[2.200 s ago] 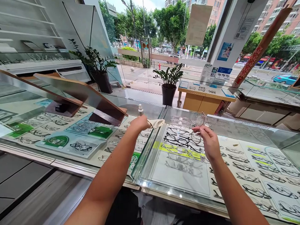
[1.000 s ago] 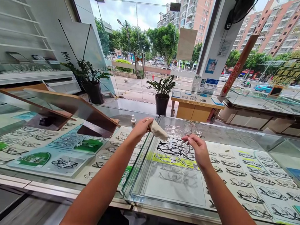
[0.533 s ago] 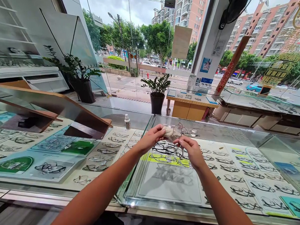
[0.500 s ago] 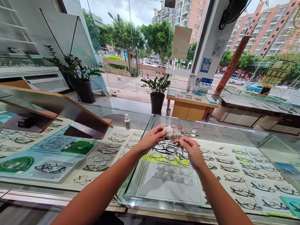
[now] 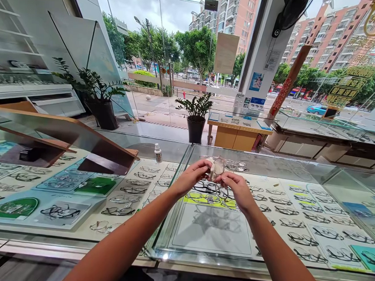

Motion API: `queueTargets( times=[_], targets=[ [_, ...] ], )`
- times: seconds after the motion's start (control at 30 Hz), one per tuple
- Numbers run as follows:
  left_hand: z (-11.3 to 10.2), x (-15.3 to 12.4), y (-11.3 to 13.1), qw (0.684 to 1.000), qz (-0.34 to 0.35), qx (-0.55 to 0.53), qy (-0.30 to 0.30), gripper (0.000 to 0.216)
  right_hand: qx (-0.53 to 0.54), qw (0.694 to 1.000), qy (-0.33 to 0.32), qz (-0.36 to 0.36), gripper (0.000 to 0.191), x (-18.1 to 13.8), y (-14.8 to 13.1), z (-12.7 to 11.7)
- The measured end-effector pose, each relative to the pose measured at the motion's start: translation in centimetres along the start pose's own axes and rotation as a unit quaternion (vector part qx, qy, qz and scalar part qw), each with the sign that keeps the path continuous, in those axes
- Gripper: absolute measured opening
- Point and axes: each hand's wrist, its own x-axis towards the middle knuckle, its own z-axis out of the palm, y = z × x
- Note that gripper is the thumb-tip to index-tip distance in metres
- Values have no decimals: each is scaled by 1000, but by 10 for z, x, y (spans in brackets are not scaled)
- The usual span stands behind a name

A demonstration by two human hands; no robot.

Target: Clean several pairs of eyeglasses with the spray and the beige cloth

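Above the glass counter, my right hand (image 5: 237, 189) pinches a thin-framed pair of eyeglasses (image 5: 219, 167) near its middle. Pressed against one lens is a pale cloth (image 5: 212, 173), which the closed fingers of my left hand (image 5: 192, 178) grip. The cloth shows through the lens from behind. Part of the frame hangs below my right fingers, and it overlaps the glasses inside the case, so its outline is hard to follow there. Both hands are close together, almost touching.
Under the glass countertop (image 5: 212, 229) lie rows of eyeglasses (image 5: 302, 238). A small white bottle (image 5: 158, 152) stands on the counter to the left, near a tilted wooden-framed mirror (image 5: 79, 138). Potted plants (image 5: 195, 126) stand beyond, by the window.
My left hand has shifted slightly right with the cloth, which now lies over the lens instead of at its left edge. The glasses have turned and moved slightly left.
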Motion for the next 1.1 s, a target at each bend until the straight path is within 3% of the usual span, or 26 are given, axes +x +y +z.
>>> queueTargets(
  times=[0.2,0.47,1.1],
  targets=[
    [2,4,-10,993,83,69,41,46,19,999,-26,12,31,-3,0,6],
    [8,3,-15,993,62,28,95,60,20,998,-56,-6,34,-6,-1,12],
    [19,-7,-3,999,-4,32,30,47,81,993,-79,7,29,-5,7,9]
  ],
)
